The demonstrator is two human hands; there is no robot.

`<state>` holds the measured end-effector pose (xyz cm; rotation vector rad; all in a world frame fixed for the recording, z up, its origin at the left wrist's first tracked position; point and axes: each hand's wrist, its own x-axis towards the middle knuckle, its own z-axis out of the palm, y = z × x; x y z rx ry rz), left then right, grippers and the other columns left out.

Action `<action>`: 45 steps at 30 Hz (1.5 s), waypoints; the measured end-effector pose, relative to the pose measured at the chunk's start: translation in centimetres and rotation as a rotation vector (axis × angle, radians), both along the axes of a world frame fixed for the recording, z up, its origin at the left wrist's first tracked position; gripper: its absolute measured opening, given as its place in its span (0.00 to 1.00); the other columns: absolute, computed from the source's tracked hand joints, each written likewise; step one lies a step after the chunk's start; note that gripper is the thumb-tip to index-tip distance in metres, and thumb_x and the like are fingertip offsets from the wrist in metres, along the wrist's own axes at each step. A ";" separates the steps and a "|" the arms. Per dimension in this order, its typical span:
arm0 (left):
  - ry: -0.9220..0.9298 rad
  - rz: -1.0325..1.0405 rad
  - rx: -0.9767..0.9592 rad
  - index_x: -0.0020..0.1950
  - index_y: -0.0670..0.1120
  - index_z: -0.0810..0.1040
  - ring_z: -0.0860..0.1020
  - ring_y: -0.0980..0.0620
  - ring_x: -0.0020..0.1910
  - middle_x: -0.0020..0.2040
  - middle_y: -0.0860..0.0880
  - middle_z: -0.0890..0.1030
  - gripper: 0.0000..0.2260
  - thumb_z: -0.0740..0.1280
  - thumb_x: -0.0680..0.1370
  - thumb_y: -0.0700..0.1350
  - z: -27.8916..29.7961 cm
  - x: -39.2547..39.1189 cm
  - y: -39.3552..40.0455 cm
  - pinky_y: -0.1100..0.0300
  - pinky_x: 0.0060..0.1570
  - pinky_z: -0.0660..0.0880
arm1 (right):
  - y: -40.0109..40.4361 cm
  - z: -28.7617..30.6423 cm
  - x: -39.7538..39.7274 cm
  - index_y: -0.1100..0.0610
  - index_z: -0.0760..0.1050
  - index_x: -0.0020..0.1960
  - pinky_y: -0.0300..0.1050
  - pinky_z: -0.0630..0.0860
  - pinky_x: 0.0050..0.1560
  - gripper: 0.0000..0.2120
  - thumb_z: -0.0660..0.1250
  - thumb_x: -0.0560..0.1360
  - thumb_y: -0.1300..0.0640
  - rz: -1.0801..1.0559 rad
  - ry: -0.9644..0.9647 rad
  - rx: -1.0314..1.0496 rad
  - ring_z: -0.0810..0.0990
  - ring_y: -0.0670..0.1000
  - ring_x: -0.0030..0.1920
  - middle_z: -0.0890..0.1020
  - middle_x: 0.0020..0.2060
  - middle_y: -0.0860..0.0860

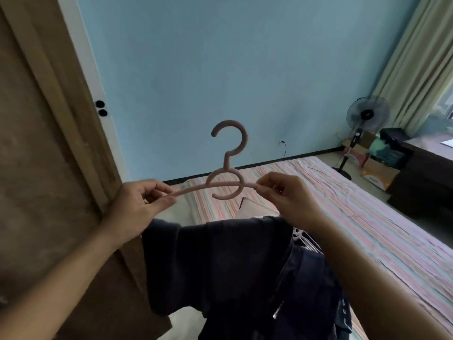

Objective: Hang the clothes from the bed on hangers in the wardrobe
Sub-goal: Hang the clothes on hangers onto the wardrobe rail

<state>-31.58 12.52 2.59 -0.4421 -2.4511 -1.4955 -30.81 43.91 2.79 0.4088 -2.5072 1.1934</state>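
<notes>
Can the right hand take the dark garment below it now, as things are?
Probably not yet: the right hand pinches one end of the pink hanger, so it is occupied. The dark garment itself hangs just below, with nothing between.

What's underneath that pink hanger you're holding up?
Below the pink hanger hangs dark clothing, with the striped bed beyond. Whatever lies under the clothing is covered.

Hanger (226,177) ends hidden in hands

Standing fan (367,116) in far right corner by pale curtains (416,65). Cardboard box (378,171) beside dark counter (426,173). Blue wall (220,69), socket with black cord (282,143).
</notes>
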 end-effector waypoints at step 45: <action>0.079 1.070 -0.211 0.43 0.56 0.79 0.78 0.60 0.39 0.39 0.51 0.82 0.12 0.69 0.77 0.38 3.0 23.9 -35.4 0.60 0.44 0.73 | -49.4 4.8 1.9 0.54 0.84 0.45 0.40 0.69 0.36 0.07 0.69 0.79 0.55 1.176 -0.119 0.054 0.72 0.43 0.33 0.78 0.32 0.49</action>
